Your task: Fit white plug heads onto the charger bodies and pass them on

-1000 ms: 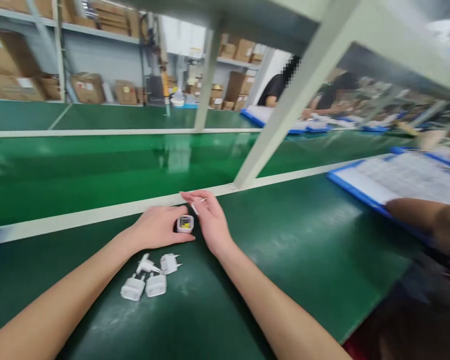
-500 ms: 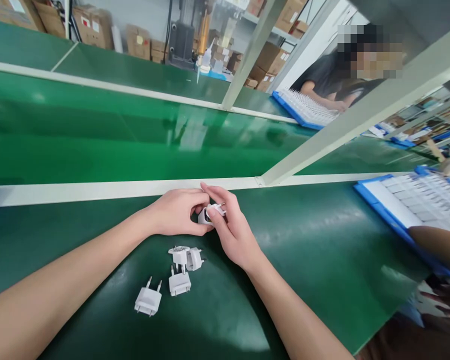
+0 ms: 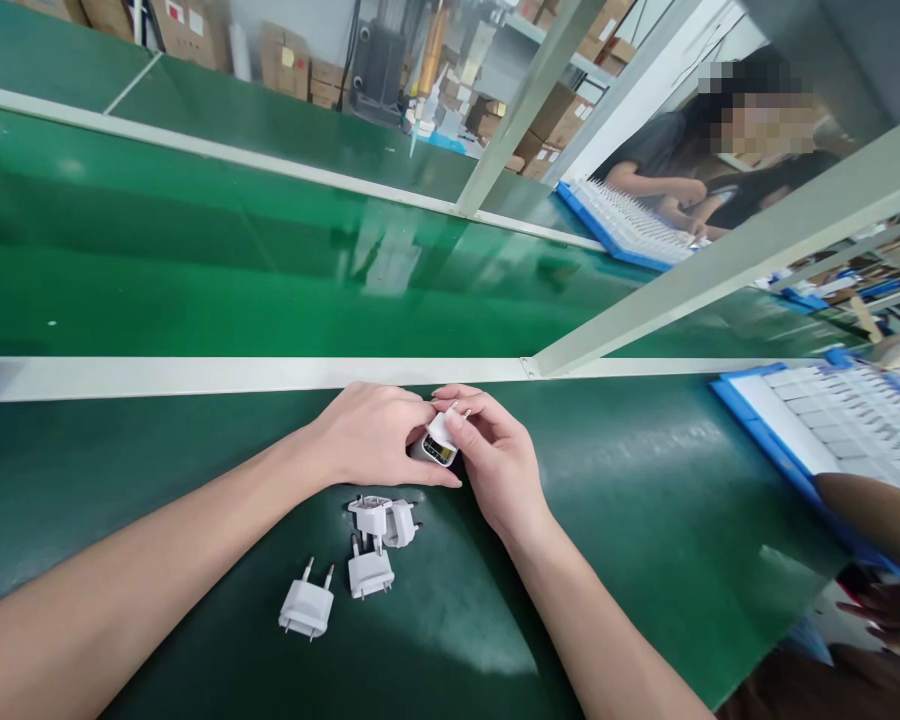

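My left hand (image 3: 379, 435) is closed around a small white charger housing (image 3: 433, 448), its open end facing me with dark and yellow parts showing inside. My right hand (image 3: 499, 450) pinches a white two-pin plug piece (image 3: 444, 428) between thumb and fingers, right against the housing's open end. Whether the two are joined I cannot tell. On the green table below lie several more white plug pieces: one (image 3: 306, 607) apart at the left, another (image 3: 371, 572) pins up, and a touching pair (image 3: 400, 523) nearer my hands.
A blue-edged tray (image 3: 795, 420) with rows of white parts stands at the right, a co-worker's arm (image 3: 870, 500) by it. A pale slanting post (image 3: 682, 275) rises from the white rail (image 3: 195, 375). Across the bench another person works beside a second blue tray (image 3: 615, 235).
The plug piece and housing have turned in my hands, so the housing's open end now shows more clearly. Both hands appear slightly further right, and the view has shifted a little.
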`<state>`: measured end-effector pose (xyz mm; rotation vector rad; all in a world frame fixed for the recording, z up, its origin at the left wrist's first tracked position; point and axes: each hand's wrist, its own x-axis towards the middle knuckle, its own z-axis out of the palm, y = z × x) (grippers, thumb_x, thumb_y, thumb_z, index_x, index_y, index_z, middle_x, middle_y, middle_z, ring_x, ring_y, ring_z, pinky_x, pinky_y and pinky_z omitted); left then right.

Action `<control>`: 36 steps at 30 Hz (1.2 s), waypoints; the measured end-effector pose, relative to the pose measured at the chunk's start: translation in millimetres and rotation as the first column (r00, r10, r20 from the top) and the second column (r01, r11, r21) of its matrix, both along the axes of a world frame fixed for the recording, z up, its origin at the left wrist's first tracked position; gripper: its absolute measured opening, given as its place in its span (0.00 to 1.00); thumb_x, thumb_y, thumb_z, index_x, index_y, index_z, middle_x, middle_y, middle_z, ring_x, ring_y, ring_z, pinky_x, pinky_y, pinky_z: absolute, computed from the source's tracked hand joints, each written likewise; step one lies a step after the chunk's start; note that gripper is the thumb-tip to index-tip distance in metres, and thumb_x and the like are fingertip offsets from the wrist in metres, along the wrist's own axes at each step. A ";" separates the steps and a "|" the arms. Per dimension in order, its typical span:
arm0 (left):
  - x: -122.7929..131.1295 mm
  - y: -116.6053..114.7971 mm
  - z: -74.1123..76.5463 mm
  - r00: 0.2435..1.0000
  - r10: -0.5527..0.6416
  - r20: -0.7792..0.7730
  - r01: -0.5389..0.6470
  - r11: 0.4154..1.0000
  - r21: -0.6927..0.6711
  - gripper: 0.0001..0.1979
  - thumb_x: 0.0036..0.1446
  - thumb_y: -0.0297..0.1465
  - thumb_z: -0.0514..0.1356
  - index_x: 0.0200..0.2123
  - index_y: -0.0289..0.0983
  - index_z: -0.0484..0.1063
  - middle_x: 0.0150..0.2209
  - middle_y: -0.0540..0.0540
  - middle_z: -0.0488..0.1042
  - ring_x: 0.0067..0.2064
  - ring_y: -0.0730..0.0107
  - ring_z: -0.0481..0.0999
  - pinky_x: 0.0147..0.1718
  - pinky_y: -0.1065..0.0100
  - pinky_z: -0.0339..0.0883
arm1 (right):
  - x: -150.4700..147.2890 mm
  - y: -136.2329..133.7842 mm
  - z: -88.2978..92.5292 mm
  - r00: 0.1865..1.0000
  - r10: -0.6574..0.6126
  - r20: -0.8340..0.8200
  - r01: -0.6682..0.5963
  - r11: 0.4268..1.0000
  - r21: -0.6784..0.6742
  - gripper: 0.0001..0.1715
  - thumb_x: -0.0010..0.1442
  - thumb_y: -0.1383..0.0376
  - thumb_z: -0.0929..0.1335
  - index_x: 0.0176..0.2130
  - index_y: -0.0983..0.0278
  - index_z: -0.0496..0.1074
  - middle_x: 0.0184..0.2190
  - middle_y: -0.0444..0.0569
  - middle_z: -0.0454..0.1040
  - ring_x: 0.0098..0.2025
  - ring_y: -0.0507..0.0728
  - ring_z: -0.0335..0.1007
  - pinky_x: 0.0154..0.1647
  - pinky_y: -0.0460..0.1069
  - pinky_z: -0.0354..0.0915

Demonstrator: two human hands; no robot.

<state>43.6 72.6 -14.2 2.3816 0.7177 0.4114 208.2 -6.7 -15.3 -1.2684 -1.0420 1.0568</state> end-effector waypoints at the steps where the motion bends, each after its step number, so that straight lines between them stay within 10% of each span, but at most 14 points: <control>1: -1.0 0.6 0.3 1.000 0.015 0.000 -0.015 1.000 -0.024 0.27 0.50 0.58 0.65 0.29 0.39 0.68 0.29 0.51 0.75 0.30 0.66 0.72 0.26 0.66 0.52 | 1.2 1.1 -0.1 0.998 -0.017 -0.068 0.016 1.000 -0.007 0.09 0.57 0.57 0.78 0.31 0.58 0.79 0.44 0.48 0.75 0.52 0.58 0.71 0.53 0.53 0.68; 6: -7.1 4.9 -2.3 0.994 -0.012 0.110 0.027 0.990 -0.140 0.26 0.52 0.50 0.68 0.50 0.44 0.71 0.39 0.52 0.75 0.35 0.68 0.73 0.31 0.68 0.58 | 5.4 4.9 -0.1 0.964 -0.083 -0.252 0.072 0.996 -0.052 0.13 0.51 0.55 0.80 0.27 0.59 0.79 0.44 0.48 0.75 0.49 0.59 0.71 0.50 0.54 0.69; 18: -3.3 4.1 -9.0 0.987 0.011 0.162 0.001 0.997 -0.074 0.22 0.57 0.47 0.66 0.29 0.38 0.60 0.33 0.52 0.69 0.34 0.70 0.67 0.30 0.67 0.53 | -0.1 -2.3 -3.7 0.979 -0.094 0.179 0.070 0.988 0.137 0.08 0.58 0.56 0.76 0.32 0.56 0.80 0.42 0.49 0.75 0.48 0.60 0.73 0.51 0.57 0.71; 36: -3.1 6.3 -10.0 0.989 0.006 0.145 0.007 0.996 -0.087 0.25 0.56 0.49 0.67 0.29 0.38 0.59 0.33 0.52 0.69 0.34 0.69 0.68 0.29 0.68 0.51 | -0.5 4.3 2.1 0.994 -0.079 -0.071 0.074 0.995 -0.064 0.15 0.55 0.52 0.77 0.30 0.60 0.79 0.40 0.49 0.75 0.43 0.59 0.72 0.40 0.54 0.70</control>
